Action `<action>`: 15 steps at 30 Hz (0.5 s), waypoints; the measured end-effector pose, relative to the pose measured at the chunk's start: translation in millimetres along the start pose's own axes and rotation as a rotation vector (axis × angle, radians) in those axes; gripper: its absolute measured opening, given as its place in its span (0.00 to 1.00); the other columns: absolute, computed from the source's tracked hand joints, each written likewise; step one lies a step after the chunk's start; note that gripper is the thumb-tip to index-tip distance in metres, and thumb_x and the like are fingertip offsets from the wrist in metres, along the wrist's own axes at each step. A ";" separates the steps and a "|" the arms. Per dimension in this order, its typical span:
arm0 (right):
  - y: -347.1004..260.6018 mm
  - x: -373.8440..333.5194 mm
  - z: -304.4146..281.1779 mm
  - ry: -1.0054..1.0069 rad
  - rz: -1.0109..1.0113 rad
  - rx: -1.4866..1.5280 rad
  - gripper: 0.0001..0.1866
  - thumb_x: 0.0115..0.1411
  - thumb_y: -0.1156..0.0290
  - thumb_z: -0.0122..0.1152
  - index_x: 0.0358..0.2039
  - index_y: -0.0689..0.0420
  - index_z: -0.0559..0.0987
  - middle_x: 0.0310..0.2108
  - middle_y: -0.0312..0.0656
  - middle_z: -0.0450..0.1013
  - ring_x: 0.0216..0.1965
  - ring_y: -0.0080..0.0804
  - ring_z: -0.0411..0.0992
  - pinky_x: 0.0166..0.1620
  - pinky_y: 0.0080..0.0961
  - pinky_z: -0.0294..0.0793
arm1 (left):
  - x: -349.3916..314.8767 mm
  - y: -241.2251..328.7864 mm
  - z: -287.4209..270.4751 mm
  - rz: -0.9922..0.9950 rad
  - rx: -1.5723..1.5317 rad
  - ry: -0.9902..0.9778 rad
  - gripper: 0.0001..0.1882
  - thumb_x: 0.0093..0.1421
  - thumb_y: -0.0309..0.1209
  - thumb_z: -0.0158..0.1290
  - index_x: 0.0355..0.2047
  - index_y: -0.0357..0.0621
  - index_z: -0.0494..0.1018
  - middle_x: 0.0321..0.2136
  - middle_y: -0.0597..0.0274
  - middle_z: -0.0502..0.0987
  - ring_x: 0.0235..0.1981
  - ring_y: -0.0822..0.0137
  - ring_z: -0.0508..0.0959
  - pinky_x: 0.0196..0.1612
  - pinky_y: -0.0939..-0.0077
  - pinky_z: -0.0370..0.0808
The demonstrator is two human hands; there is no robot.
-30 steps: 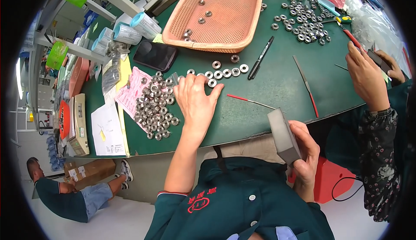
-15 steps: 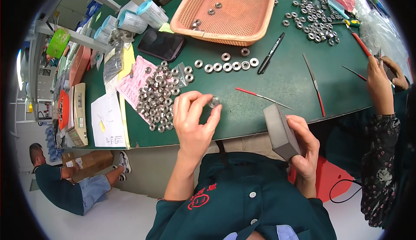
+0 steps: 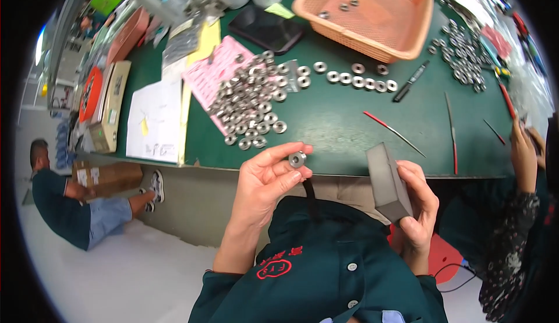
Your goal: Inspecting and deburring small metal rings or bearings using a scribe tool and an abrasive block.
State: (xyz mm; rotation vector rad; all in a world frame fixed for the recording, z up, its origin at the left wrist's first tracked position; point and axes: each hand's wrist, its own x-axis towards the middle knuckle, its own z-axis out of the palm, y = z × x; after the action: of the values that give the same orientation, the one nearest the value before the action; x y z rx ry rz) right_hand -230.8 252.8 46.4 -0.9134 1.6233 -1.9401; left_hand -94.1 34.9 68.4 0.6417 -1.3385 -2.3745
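Observation:
Between the thumb and fingers of my left hand (image 3: 256, 186), a small metal ring (image 3: 297, 159) is pinched with its hole showing. That hand is just over the table's front edge. My right hand (image 3: 420, 209) grips a grey rectangular block (image 3: 385, 177) from its right side and below, held upright and slightly tilted. The block and the ring are apart. A pile of similar metal rings (image 3: 247, 96) lies beyond my left hand, partly on a pink sheet (image 3: 204, 75). Farther off is a short row of rings (image 3: 357, 82).
An orange basket (image 3: 349, 34) holding a few rings stands at the back. On the green table (image 3: 332, 131) lie a black marker (image 3: 411, 82), a red-handled needle file (image 3: 396, 134), another file (image 3: 452, 131) and a phone (image 3: 265, 29). A co-worker's hands (image 3: 525, 151) work at the right.
My left hand has drawn the ring away from the pile toward me, and the ring's hole now shows. My right hand still holds the block. The whole view has shifted.

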 end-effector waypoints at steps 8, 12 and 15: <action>1.5 6.8 31.0 -0.040 -0.080 -0.027 0.39 0.40 0.52 0.59 0.49 0.68 0.69 0.48 0.60 0.62 0.50 0.47 0.61 0.53 0.39 0.58 | -63.7 60.2 -4.9 0.493 0.168 -0.355 0.04 0.42 0.12 0.52 0.22 0.27 0.74 0.31 0.32 0.73 0.23 0.57 0.79 0.26 0.75 0.78; 7.4 18.9 55.7 -0.156 -0.119 -0.222 0.36 0.33 0.63 0.56 0.46 0.69 0.71 0.46 0.60 0.63 0.48 0.48 0.63 0.51 0.39 0.61 | -65.5 26.6 -31.4 0.133 0.031 0.019 0.11 0.52 0.19 0.49 0.38 0.35 0.72 0.35 0.45 0.71 0.28 0.63 0.76 0.31 0.77 0.73; 17.8 18.8 80.0 -0.296 -0.216 -0.346 0.34 0.30 0.71 0.59 0.45 0.67 0.72 0.45 0.59 0.63 0.47 0.50 0.65 0.49 0.38 0.63 | -67.7 -22.0 -77.4 0.071 -0.234 0.061 0.16 0.54 0.20 0.52 0.45 0.35 0.69 0.37 0.56 0.73 0.35 0.70 0.75 0.40 0.80 0.71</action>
State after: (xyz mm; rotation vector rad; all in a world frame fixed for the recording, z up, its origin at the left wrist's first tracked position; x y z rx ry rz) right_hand -186.6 181.6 40.0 -1.4892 1.7647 -1.5773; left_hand 2.9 24.5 28.9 0.5827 -1.0205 -2.3857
